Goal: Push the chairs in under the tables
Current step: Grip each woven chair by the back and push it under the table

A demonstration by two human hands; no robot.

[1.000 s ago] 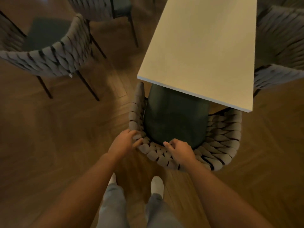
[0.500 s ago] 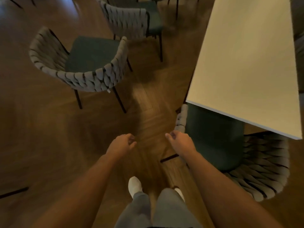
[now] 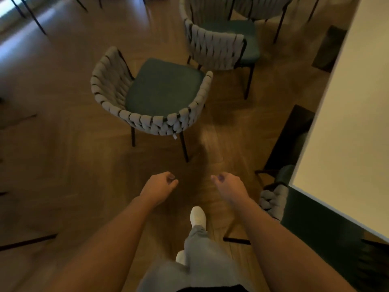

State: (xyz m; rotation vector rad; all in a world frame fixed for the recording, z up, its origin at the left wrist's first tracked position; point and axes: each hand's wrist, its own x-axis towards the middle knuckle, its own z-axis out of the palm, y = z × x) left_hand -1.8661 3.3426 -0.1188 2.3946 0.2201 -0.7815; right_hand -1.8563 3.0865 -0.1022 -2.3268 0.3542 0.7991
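Left grip (image 3: pixel 159 185) and right grip (image 3: pixel 228 185) loosely curled, empty, woven chair (image 3: pixel 151 95) ahead, apart

The counter (image 3: pixel 347 123) runs off the right edge and hides most of the tucked-in chair (image 3: pixel 273 199). The farthest chair (image 3: pixel 263 7) is cut by the top edge. Everything is motion-blurred.

You stand on a brown wood floor (image 3: pixel 63 165). Daylight glares across its far left corner. The room is dim.
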